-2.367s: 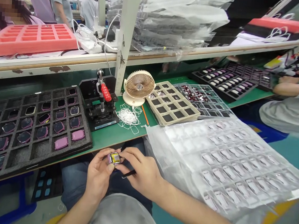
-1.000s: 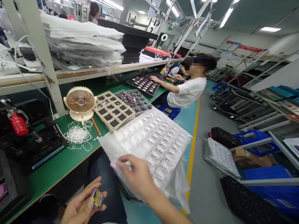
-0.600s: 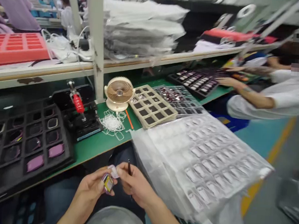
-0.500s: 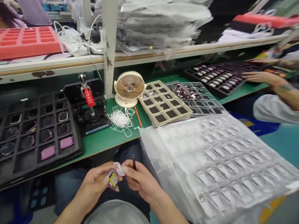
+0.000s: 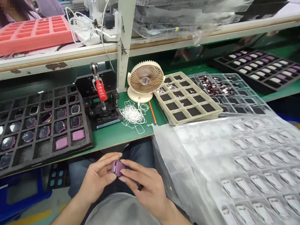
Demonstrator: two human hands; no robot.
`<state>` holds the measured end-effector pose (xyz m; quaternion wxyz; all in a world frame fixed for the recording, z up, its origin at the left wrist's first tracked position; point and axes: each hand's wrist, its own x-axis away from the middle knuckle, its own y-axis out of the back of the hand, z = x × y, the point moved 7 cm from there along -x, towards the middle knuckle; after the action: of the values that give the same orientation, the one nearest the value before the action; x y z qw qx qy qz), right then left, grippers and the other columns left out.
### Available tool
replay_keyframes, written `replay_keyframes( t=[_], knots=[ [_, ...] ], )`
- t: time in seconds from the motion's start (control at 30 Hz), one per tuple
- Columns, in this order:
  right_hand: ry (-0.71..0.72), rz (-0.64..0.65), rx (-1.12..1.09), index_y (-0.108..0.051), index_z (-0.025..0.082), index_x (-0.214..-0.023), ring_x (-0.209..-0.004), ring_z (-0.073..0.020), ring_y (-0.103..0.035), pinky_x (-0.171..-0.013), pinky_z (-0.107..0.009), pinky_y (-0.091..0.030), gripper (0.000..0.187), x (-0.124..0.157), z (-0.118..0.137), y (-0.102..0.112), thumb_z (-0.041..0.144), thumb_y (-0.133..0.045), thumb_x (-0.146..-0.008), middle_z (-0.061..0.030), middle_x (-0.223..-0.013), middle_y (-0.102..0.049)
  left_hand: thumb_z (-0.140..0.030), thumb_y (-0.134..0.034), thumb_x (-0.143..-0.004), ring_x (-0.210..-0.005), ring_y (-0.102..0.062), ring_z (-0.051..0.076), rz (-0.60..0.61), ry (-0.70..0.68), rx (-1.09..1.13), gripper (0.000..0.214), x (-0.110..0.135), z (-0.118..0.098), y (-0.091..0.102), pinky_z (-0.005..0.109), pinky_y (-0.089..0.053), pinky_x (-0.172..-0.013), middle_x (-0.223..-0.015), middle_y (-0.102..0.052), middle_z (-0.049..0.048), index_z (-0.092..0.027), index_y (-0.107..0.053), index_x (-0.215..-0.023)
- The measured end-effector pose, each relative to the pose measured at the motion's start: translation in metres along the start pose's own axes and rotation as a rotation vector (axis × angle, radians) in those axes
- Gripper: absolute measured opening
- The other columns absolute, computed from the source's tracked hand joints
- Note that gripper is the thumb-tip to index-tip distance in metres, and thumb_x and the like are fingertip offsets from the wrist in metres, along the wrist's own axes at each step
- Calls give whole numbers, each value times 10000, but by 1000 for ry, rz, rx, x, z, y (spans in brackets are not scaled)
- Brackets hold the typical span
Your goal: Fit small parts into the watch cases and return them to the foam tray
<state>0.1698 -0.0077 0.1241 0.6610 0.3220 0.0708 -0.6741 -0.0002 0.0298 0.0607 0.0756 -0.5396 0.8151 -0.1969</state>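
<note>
– Grip?
– Your left hand (image 5: 101,172) and right hand (image 5: 147,186) pinch the purple case (image 5: 118,168), off the tabletop's (image 5: 106,136) front edge; right also holds a black tool (image 5: 140,188).
– Tip?
– Squeeze evenly, tool clear.

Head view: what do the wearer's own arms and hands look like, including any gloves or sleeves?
The left hand and right hand are ungloved, with slender fingers. The left forearm and right forearm are bare; no sleeve, wristband or cable shows on either. Between them shows a plain light-grey cloth garment.
</note>
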Motion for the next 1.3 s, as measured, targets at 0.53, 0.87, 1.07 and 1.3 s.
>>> replay_keyframes(
  t=[0.53,0.87,1.07,1.3],
  knots=[
    [95,162,237,-672,248,-1396,-1126,-194,-772,-740,-272,-619,499,15,-5,-13,27,-564,-961,-102,-1459,-681,-277,-858,-864,-1306,-660,328,-27,-74,-35,457,1,6,6,444,-561,-1102,-1422,-678,141,-275,-777,-1313],
    [84,50,258,-636,241,-1403,-1126,-188,-761,-828,-279,-612,464,21,-16,-27,39,-590,-987,-123,-1466,-669,-369,-814,-913,-1179,-744,257,-301,38,164,328,6,19,-6,362,-590,-1032,-1288,-772,105,-269,-795,-1225],
    [-240,117,142,-646,227,-1160,-824,-169,-702,-656,-269,-508,194,9,-28,-26,367,-656,-1027,-45,-971,-715,-334,-915,-805,-910,-784,170,-376,30,198,286,3,23,5,258,-606,-884,-1005,-844,77,-245,-845,-1068],
    [-88,212,122,-618,198,-945,-625,-128,-530,-585,-294,-311,176,8,-24,-35,282,-529,-1071,-1,-760,-596,-333,-980,-699,-822,-784,196,-298,-13,144,265,1,21,9,300,-628,-798,-904,-836,73,-238,-865,-917]
  ],
)
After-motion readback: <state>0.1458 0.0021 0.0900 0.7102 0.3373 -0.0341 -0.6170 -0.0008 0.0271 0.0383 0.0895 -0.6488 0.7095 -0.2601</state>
